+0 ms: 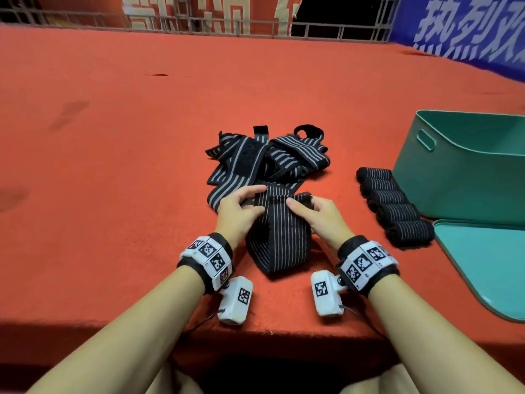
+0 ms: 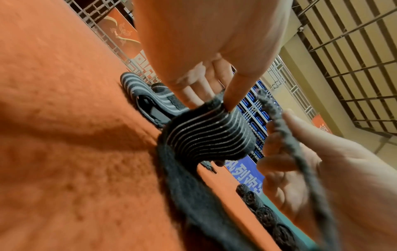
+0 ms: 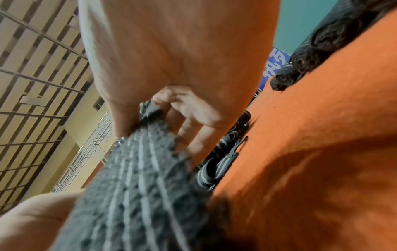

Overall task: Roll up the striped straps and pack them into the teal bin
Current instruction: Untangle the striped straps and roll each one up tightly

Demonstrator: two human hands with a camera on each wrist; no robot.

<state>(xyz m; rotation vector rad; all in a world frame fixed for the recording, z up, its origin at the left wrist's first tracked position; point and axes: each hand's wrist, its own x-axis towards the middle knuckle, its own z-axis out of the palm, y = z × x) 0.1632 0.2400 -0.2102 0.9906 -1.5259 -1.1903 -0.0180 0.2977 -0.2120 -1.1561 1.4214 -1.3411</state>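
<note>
Both hands hold 1 striped strap [image 1: 279,228] on the red table [image 1: 113,137], right in front of the person. The left hand [image 1: 238,214] pinches its far end, and the right hand [image 1: 321,216] pinches the same end from the other side. The strap looks soft, light and floppy, so it is best held at the end and rolled tight. A pile of loose straps [image 1: 267,157] lies just behind. 5 rolled straps [image 1: 395,206] sit beside the teal bin [image 1: 466,172]. The left wrist view shows the end curling over, which the head view does not show well.
</note>
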